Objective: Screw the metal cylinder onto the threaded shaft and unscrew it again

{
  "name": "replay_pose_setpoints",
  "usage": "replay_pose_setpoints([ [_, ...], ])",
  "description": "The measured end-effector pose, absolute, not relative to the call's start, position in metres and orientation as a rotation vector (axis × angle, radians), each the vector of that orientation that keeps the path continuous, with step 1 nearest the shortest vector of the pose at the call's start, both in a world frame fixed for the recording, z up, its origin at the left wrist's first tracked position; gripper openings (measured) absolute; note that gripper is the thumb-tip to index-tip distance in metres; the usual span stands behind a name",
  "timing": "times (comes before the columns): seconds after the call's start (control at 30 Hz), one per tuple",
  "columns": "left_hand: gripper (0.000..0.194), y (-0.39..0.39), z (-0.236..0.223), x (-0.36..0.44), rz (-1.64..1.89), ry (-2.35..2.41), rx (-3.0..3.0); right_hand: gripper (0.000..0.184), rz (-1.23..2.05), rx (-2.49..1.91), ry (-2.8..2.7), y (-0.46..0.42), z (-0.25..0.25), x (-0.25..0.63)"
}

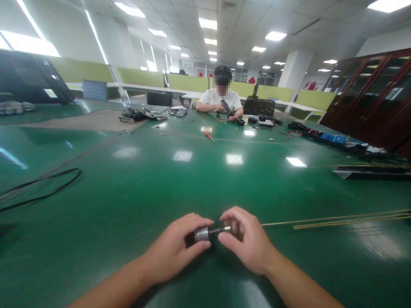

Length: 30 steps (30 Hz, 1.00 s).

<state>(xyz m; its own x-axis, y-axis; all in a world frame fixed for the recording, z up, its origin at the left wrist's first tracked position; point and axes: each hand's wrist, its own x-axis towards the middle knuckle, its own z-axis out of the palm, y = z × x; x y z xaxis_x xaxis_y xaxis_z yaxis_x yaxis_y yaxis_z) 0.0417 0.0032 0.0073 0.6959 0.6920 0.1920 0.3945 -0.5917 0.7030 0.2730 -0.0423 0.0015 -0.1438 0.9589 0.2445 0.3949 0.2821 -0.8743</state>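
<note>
My left hand (181, 241) curls around a silver-and-black cylindrical tool (202, 234), thumb on the near side and fingers on the far side. The tool lies level, low over the green table or resting on it; I cannot tell which. Its narrow metal tip (227, 229) points right, toward my right hand (248, 241). That hand is bent round the tip with thumb and forefinger apart. A thin brass-coloured rod (279, 223) runs rightward from behind the right hand; whether the hand touches it is hidden.
More thin rods (346, 221) lie to the right, near a dark metal channel (369, 173). A black cable loop (61, 173) is at left. A red screwdriver (209, 136) lies farther off. Across the green table (154, 184) a person (208, 99) holds a dark power tool among small parts.
</note>
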Motion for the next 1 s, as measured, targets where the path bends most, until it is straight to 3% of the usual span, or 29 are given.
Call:
replay_pose_setpoints([
  [0.13,0.039,0.002,0.005,0.042,0.673,0.896,2.152,0.028,0.747,-1.249,-1.859,-0.045,0.002,0.265],
  [0.33,0.017,0.001,0.012,0.047,0.614,0.922,2.124,0.022,0.772,-1.294,-1.856,-0.044,-0.003,0.264],
  [1.0,0.016,-0.001,0.008,0.048,0.599,0.941,2.035,0.007,0.730,-1.248,-1.871,-0.042,-0.009,0.262],
])
